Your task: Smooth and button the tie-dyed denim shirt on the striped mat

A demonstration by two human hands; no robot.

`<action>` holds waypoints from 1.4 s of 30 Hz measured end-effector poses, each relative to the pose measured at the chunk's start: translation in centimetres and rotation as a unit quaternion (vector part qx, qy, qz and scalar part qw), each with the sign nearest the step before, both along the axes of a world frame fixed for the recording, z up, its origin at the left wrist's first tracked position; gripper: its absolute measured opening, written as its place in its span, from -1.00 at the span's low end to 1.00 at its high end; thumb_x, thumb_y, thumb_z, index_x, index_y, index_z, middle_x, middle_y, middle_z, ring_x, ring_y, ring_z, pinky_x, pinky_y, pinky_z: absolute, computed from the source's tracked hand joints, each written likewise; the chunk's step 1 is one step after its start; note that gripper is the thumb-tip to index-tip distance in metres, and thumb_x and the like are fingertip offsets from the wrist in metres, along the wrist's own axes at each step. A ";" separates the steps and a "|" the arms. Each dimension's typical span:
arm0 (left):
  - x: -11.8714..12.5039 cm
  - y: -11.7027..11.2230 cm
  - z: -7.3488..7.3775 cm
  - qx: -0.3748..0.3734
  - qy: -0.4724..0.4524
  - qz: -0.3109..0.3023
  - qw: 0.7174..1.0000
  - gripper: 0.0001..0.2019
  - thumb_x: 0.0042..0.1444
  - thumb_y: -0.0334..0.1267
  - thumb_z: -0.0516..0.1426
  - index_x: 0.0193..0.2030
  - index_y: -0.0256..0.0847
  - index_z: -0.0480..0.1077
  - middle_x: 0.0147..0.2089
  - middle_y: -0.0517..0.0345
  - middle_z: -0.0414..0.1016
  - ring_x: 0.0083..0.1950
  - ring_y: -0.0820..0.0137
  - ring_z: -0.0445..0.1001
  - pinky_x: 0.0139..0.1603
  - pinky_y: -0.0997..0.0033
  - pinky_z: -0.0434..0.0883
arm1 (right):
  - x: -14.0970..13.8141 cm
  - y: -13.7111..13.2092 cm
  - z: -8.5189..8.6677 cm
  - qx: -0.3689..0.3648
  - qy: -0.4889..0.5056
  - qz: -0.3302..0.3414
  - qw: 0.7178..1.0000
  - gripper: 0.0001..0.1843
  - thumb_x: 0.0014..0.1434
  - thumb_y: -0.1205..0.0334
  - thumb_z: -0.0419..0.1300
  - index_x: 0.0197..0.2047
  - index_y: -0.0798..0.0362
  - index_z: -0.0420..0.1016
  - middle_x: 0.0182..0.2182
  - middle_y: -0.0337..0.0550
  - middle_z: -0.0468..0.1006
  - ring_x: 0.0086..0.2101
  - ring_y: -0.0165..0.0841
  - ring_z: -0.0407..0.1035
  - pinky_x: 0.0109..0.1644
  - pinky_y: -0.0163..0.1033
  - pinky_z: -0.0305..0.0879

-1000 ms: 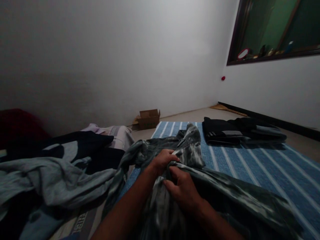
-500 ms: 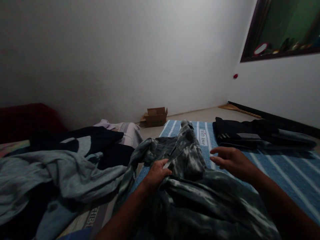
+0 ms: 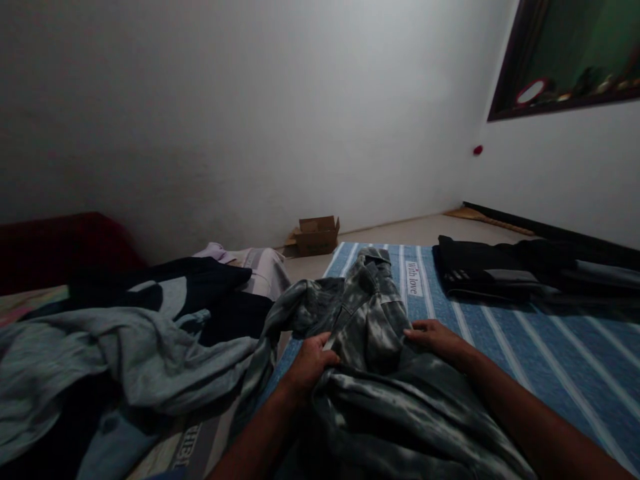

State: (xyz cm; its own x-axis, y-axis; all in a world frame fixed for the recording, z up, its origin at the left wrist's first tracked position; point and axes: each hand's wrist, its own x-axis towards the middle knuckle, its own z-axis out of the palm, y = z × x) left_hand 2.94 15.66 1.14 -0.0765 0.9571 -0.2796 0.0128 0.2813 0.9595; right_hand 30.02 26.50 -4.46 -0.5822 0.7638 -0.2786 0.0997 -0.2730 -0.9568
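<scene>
A mottled grey-green jacket [image 3: 373, 320] lies spread in front of me, partly on the blue striped cloth, with its collar end pointing away. My left hand [image 3: 313, 363] pinches the edge of the jacket's front between thumb and fingers. On the opposite side my right hand [image 3: 435, 340] has its thumb and fingertips closed on the jacket's other edge. One sleeve hangs to the left across the gap between the two bedding surfaces. The lower part of the jacket bunches up near my body.
Loose clothes, among them a grey garment [image 3: 150, 360] and a dark one [image 3: 230, 313], are heaped on the left. Folded dark clothes [image 3: 485, 267] rest at right on the blue striped cloth [image 3: 500, 340]. An open cardboard box [image 3: 317, 240] stands by the wall.
My right hand has moved down and left from the air above the cloth and taken hold of the jacket's edge. My left hand keeps its hold.
</scene>
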 end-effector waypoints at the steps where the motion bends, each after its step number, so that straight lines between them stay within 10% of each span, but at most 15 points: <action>1: -0.1 0.0 -0.2 -0.002 -0.010 0.001 1.000 -0.65 -0.36 -0.42 0.10 -0.31 -0.29 0.45 -0.43 0.15 0.51 -0.41 0.33 0.46 -0.40 0.42 0.37 | -0.5 -0.1 0.0 0.001 0.011 -0.014 1.000 -0.50 -0.09 -0.11 0.34 -0.29 0.20 0.52 -0.44 -0.12 0.57 -0.44 -0.32 0.43 -0.32 -0.26 0.29; 9: -1.8 0.2 -2.8 -0.072 -0.010 0.134 0.988 -0.51 -0.36 -0.47 0.14 -0.14 -0.28 0.41 -0.34 0.11 0.54 -0.32 0.27 0.51 -0.33 0.36 0.42 | -3.5 -1.2 0.5 -0.040 0.068 -0.086 0.993 -0.55 -0.22 0.05 0.36 -0.26 0.14 0.51 -0.46 -0.15 0.59 -0.43 -0.25 0.47 -0.27 -0.19 0.34; 17: -1.5 -0.1 -2.3 -0.067 -0.059 0.050 0.995 -0.68 -0.36 -0.42 0.09 -0.33 -0.27 0.42 -0.49 0.20 0.49 -0.47 0.34 0.46 -0.41 0.38 0.38 | -4.8 -1.6 1.0 -0.002 0.059 -0.128 0.990 -0.59 -0.27 0.08 0.30 -0.32 0.14 0.52 -0.49 -0.18 0.57 -0.44 -0.25 0.44 -0.30 -0.21 0.32; 29: -1.3 0.1 -2.0 -0.053 -0.100 0.093 0.989 -0.70 -0.30 -0.21 0.28 -0.36 -0.26 0.44 -0.38 0.15 0.55 -0.24 0.22 0.54 -0.12 0.27 0.41 | -5.3 -1.7 1.6 0.009 0.066 -0.138 0.988 -0.64 -0.26 0.08 0.28 -0.36 0.11 0.54 -0.50 -0.21 0.56 -0.43 -0.25 0.42 -0.31 -0.22 0.31; 42: -1.1 -0.2 -1.7 -0.062 -0.063 0.083 0.993 -0.78 -0.23 -0.17 0.26 -0.44 -0.24 0.43 -0.50 0.21 0.51 -0.39 0.31 0.50 -0.27 0.36 0.41 | -5.6 -2.2 2.2 -0.002 0.075 -0.153 0.985 -0.67 -0.28 0.11 0.28 -0.40 0.12 0.53 -0.53 -0.21 0.56 -0.48 -0.30 0.41 -0.34 -0.24 0.29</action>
